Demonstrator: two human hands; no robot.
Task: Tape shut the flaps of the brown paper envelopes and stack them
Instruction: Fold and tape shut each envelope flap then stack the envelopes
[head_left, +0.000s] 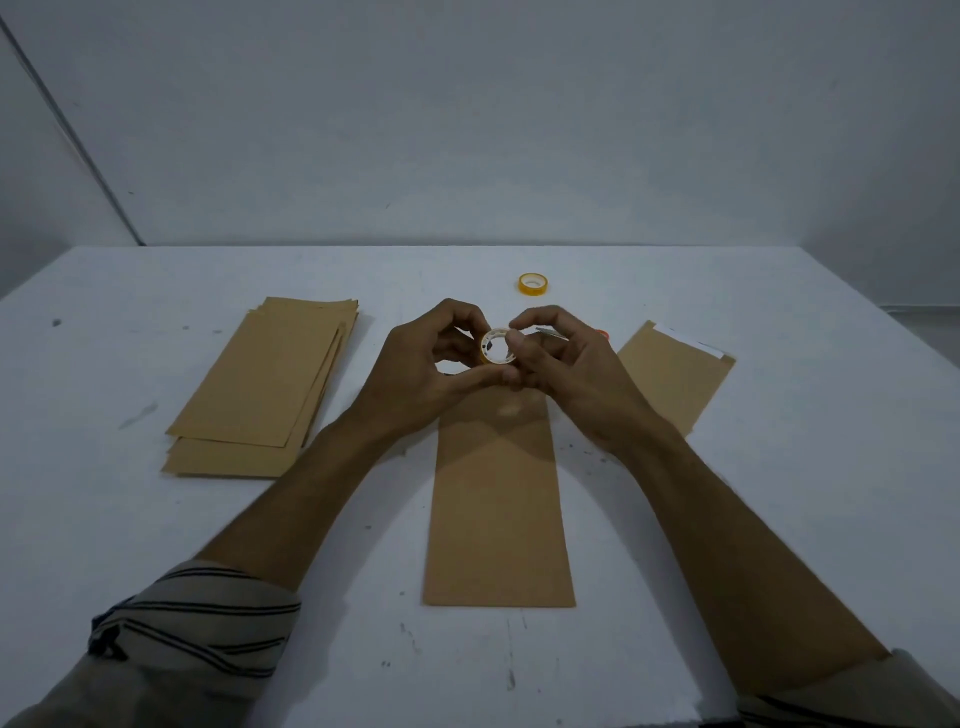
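**Above the middle envelope, both hands closed on a tape roll**

Over the far end of the middle envelope (498, 509), the person held a small tape roll (498, 347) up off the table (779, 519), its open core facing the camera. The left hand (421, 364) gripped it from the left, with fingers curled over the top and the thumb underneath. The right hand (566, 364) met it from the other side, thumb and forefinger pinched at the roll's right rim. A thin pale strip (551, 333) showed beside the right fingers; whether it was tape drawn off the roll could not be told.

The middle envelope lay flat and lengthwise, its near end towards the person and its far end hidden beneath the hands. To the left, well apart from it, lay a loosely squared stack of envelopes (265, 384), the edges fanned slightly. To the right, a third envelope (675, 374) lay at an angle, partly behind the right wrist, with a white band across its far end. A second roll (533, 283), yellow, lay flat on the table beyond the hands. A striped sleeve (192, 623) was pushed up the left forearm.
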